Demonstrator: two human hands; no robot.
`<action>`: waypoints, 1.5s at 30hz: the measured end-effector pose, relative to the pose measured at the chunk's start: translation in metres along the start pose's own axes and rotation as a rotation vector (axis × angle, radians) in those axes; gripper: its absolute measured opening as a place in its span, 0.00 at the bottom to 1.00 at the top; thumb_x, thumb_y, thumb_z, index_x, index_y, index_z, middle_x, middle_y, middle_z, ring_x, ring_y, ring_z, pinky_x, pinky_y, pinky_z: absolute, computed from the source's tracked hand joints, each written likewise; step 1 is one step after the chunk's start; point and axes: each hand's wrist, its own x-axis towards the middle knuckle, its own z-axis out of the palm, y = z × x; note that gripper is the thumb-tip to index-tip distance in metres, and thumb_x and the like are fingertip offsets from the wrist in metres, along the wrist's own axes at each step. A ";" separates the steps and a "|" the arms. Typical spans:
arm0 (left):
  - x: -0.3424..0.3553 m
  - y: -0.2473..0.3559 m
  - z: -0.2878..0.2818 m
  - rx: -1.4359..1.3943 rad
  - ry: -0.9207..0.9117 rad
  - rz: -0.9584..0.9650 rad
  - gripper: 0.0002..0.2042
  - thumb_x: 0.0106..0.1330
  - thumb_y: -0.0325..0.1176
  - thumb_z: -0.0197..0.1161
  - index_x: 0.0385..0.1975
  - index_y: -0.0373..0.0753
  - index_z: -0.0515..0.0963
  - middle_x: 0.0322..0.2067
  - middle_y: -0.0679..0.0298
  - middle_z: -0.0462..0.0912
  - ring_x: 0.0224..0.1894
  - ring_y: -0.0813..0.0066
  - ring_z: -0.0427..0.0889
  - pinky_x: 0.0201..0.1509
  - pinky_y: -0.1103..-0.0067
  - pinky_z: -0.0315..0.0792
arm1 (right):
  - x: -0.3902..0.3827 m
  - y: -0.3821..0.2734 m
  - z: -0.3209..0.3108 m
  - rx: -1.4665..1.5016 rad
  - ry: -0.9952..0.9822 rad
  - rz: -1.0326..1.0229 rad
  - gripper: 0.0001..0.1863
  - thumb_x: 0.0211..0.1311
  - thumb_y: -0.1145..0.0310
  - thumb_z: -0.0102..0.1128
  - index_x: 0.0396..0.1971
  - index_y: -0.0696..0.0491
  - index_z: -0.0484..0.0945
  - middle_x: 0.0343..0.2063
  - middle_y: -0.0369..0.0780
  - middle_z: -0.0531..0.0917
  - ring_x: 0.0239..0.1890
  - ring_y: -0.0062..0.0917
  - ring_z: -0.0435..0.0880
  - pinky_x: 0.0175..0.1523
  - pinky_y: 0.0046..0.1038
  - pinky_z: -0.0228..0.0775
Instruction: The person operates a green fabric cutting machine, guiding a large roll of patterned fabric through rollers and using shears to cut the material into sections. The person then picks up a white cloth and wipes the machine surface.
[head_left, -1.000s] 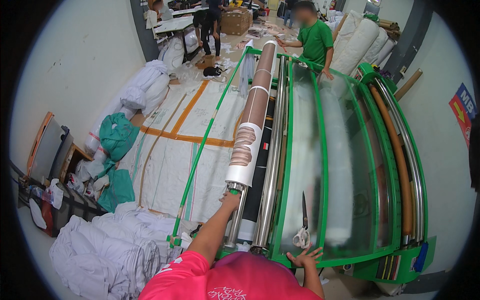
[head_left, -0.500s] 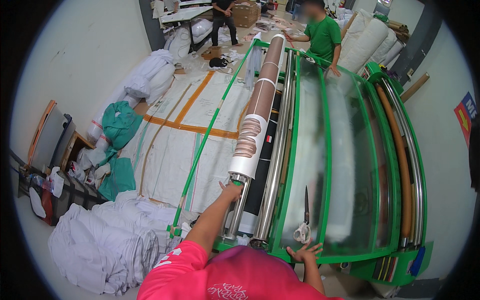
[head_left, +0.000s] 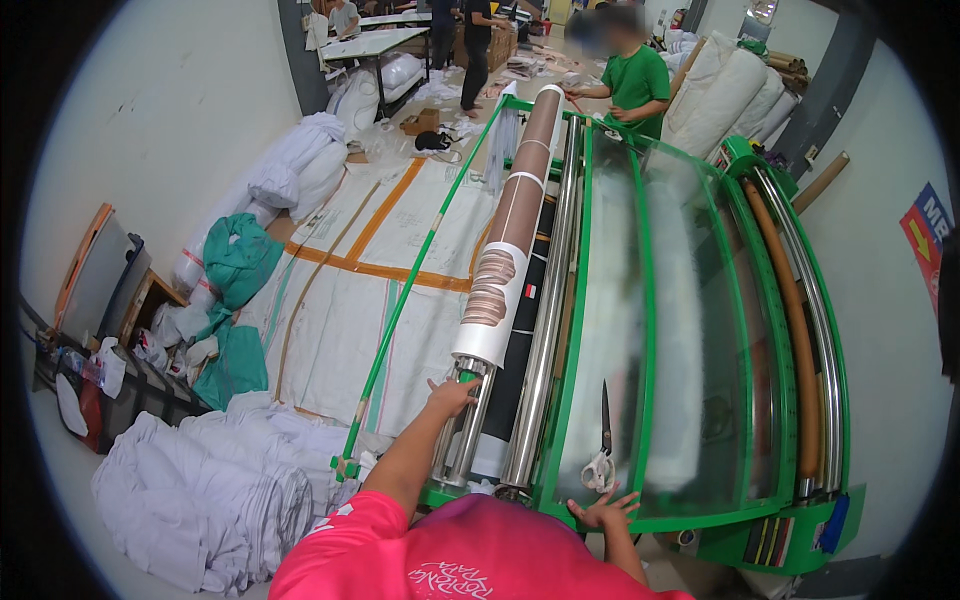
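Note:
My left hand (head_left: 453,396) reaches forward to the near end of a long roll of printed paper (head_left: 503,270). Its fingers are apart beside the bare metal shaft end (head_left: 467,367); whether they touch it I cannot tell. White margins and brown printed panels show on the roll, which lies lengthwise along the left side of a green-framed machine (head_left: 648,350). My right hand (head_left: 606,513) rests with spread fingers at the machine's near edge. Just beyond it, a pair of scissors (head_left: 602,450) with dark blades and white-wrapped handles lies on the clear top panel.
Shiny steel rollers (head_left: 545,350) run beside the paper roll. A green bar (head_left: 415,268) slants along its left. Piled white fabric (head_left: 210,490) lies at the near left. A co-worker in a green shirt (head_left: 637,82) stands at the machine's far end.
My left hand has spread its fingers by the shaft end. The co-worker in green has lifted a hand off the machine's far edge. In the background, people have shifted position.

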 end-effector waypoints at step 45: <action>0.011 0.012 0.012 0.121 0.036 -0.112 0.30 0.76 0.48 0.70 0.76 0.65 0.69 0.73 0.53 0.80 0.83 0.31 0.63 0.67 0.06 0.36 | -0.001 -0.003 -0.001 -0.021 -0.005 -0.025 0.90 0.46 0.03 0.55 0.83 0.48 0.09 0.77 0.71 0.08 0.83 0.73 0.13 0.83 0.75 0.35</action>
